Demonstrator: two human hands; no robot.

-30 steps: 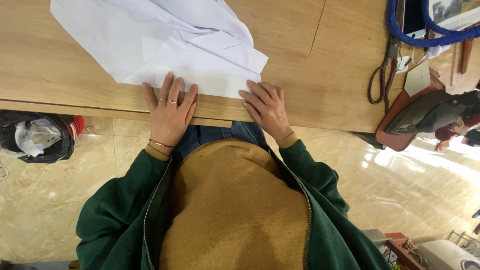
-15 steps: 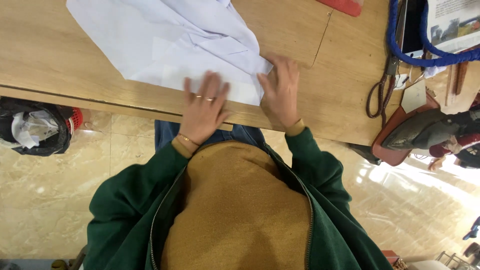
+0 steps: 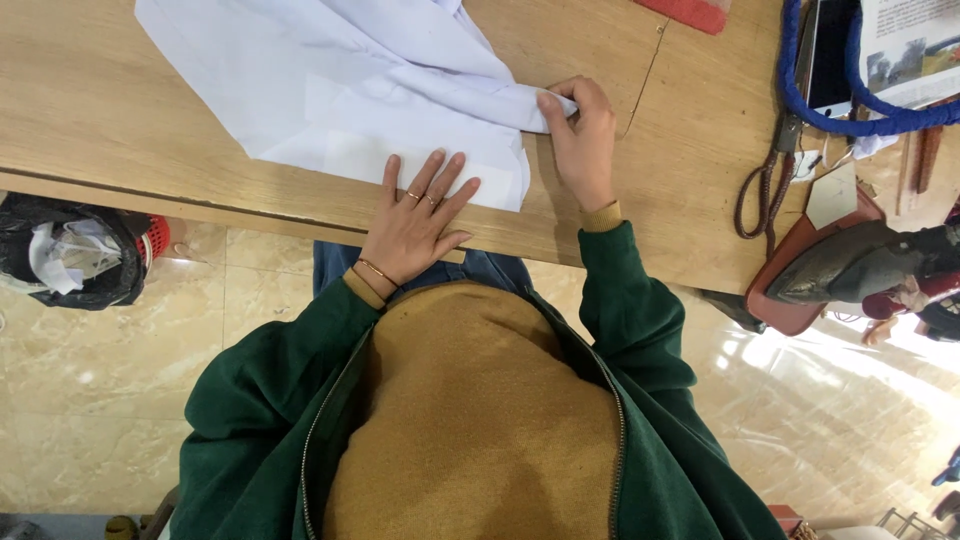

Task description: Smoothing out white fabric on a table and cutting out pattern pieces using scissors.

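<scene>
Step in hand: smoothing and folding a white garment [image 3: 340, 90] on the desk [image 3: 90, 110], as far as the hands suggested; the near edge looked already squared to the desk's front edge.
Left hand: the left hand [image 3: 415, 225] lay flat, palm down, fingers spread wide, pressing the garment's near fold; it gripped nothing.
Right hand: the right hand [image 3: 580, 140] was closed in a pinch on a narrow bunched part of the cloth at the garment's right side, thumb and fingertips nipping it together.
Next move, judged: the pinched part probably needed drawing over or laying flat while the flat hand kept the lower fold from sliding.
Garment, place: it lay on the desk's left and middle, its near edge just beside the front edge and its far part running out of view at the top.
Garment, look: thin, pale white, lightly creased, with a flat rectangular panel under the left hand and looser folds above.
Nearby: a blue cord [image 3: 800, 95] and a dark iron on a reddish rest [image 3: 850, 265] sat well apart to the right; a black-lined bin [image 3: 70, 265] stood on the floor at left.
</scene>
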